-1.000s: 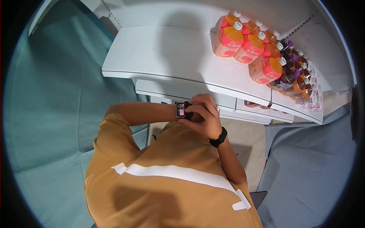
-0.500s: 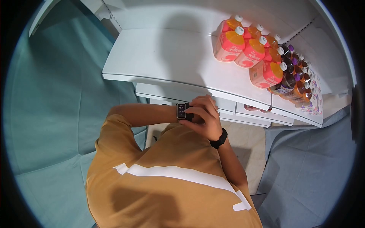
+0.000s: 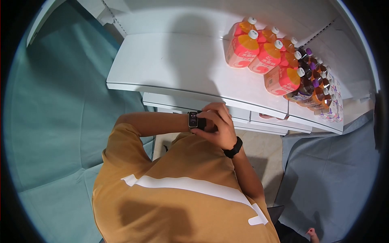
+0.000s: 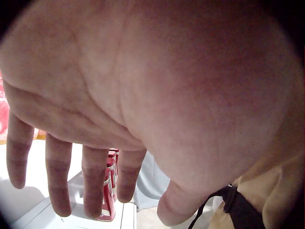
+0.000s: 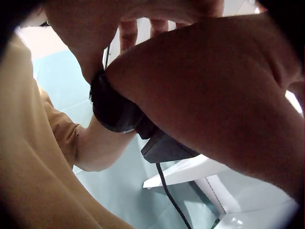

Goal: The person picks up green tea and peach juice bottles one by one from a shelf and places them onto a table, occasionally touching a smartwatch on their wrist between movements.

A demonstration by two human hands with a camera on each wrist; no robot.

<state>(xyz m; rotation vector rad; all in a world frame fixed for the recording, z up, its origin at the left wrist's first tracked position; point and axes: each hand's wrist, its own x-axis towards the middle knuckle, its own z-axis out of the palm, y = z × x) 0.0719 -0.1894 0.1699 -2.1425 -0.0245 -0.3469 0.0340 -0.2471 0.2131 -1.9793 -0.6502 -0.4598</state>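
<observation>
A smartwatch point(image 3: 193, 120) with a lit screen sits on the left forearm near the wrist. My right hand point(image 3: 222, 130) reaches across it, index fingertip at the screen and thumb by the watch's lower edge. That hand's other fingers are bent loosely. My left hand point(image 4: 119, 90) spreads palm-on in the left wrist view, its fingers extended and holding nothing. In the head view the right hand mostly hides it. A black wristband point(image 3: 233, 147) circles the right wrist. In the right wrist view a dark device point(image 5: 167, 148) with a cable is strapped at the left wrist.
A white shelf point(image 3: 154, 69) spans the front, with peach drink bottles point(image 3: 265, 56) and dark bottles point(image 3: 306, 83) at its right. Lower shelves point(image 3: 174, 99) lie beneath. Cloths point(image 3: 52, 121) hang on both sides. Another person's hand point(image 3: 312, 232) shows at lower right.
The watch screen has gone from a brighter, pinkish picture to a darker display. Both hands stay nearly in place. The shelf sits slightly lower in view, and another person's hand has appeared at lower right.
</observation>
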